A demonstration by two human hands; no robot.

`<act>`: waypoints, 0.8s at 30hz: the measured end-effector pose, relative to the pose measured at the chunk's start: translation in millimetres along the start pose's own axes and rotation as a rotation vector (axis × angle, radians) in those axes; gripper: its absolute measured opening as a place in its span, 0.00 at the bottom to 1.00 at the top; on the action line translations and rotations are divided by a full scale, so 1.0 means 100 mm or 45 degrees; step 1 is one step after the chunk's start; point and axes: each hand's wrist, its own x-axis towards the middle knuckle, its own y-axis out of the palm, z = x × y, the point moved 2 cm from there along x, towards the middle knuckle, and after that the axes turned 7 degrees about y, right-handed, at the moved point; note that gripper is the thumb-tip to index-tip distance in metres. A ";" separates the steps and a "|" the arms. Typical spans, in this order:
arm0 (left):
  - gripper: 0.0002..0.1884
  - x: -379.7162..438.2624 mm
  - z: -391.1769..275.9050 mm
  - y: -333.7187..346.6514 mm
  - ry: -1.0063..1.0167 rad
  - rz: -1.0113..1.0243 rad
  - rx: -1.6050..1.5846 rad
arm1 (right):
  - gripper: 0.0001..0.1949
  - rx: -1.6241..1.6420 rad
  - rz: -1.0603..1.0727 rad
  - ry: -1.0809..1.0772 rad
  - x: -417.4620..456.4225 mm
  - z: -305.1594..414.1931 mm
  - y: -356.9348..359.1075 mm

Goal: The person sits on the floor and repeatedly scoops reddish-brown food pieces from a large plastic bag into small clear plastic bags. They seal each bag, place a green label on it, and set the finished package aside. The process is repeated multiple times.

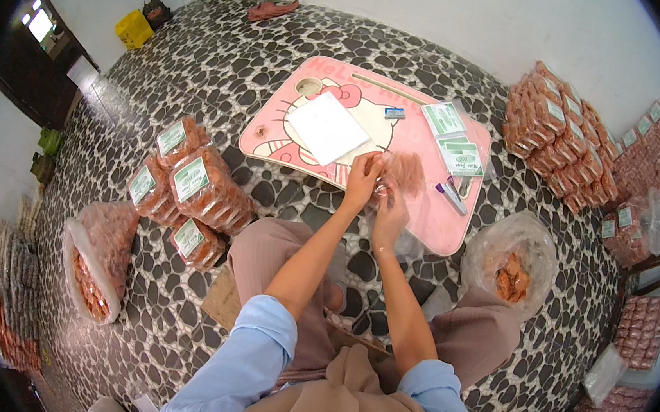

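Note:
Over the near edge of a pink low table [435, 215], my left hand [365, 177] and my right hand [391, 214] pinch the gathered end of a clear plastic bag [406, 171]. Small reddish-brown pieces show through the film. A white square sheet or board [328, 129] lies left of the hands. Beyond them is a small blue and grey box [394, 113]. Green and white printed labels [461, 155] in clear plastic lie at the table's right. Below these are a stapler [454, 198] and something purple beside it.
Labelled packs of orange-brown food [208, 186] are stacked on the patterned floor at left, near an open sack [95, 262]. An open plastic bag with orange pieces [512, 275] stands by my right knee. More packs [560, 132] are piled along the right wall.

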 end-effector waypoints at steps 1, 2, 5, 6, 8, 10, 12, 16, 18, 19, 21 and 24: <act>0.18 -0.02 -0.02 0.01 0.056 0.008 0.042 | 0.11 0.107 -0.020 -0.019 0.01 0.03 0.02; 0.20 -0.06 -0.04 0.02 0.102 0.014 0.089 | 0.11 0.020 -0.037 0.012 0.03 0.05 0.03; 0.26 -0.18 -0.14 0.05 0.097 -0.013 0.339 | 0.09 -0.134 -0.084 -0.040 0.08 0.08 0.07; 0.28 -0.23 -0.17 0.07 0.000 -0.024 0.449 | 0.09 -0.187 -0.112 -0.050 0.09 0.08 0.09; 0.35 -0.29 -0.24 0.07 -0.215 -0.191 0.607 | 0.08 -0.205 -0.155 -0.063 0.09 0.06 0.11; 0.43 -0.30 -0.29 0.06 -0.357 -0.236 0.722 | 0.07 -0.128 -0.184 -0.069 0.07 0.04 0.13; 0.40 -0.26 -0.32 0.04 -0.433 -0.158 0.654 | 0.08 0.024 -0.119 0.019 0.04 0.01 0.14; 0.32 -0.18 -0.30 -0.02 -0.482 -0.149 0.635 | 0.11 -0.110 -0.145 -0.098 -0.05 0.01 0.07; 0.30 -0.17 -0.27 -0.02 -0.504 -0.152 0.591 | 0.11 -0.146 -0.101 -0.013 -0.08 -0.03 0.02; 0.30 -0.16 -0.25 -0.02 -0.509 -0.146 0.564 | 0.12 -0.164 -0.079 0.030 -0.08 -0.06 0.00; 0.28 -0.17 -0.23 -0.02 -0.534 -0.116 0.568 | 0.12 -0.247 -0.046 -0.146 -0.09 -0.07 -0.03; 0.28 -0.13 -0.23 -0.01 -0.530 -0.053 0.666 | 0.13 -0.294 0.093 -0.189 -0.07 -0.11 -0.03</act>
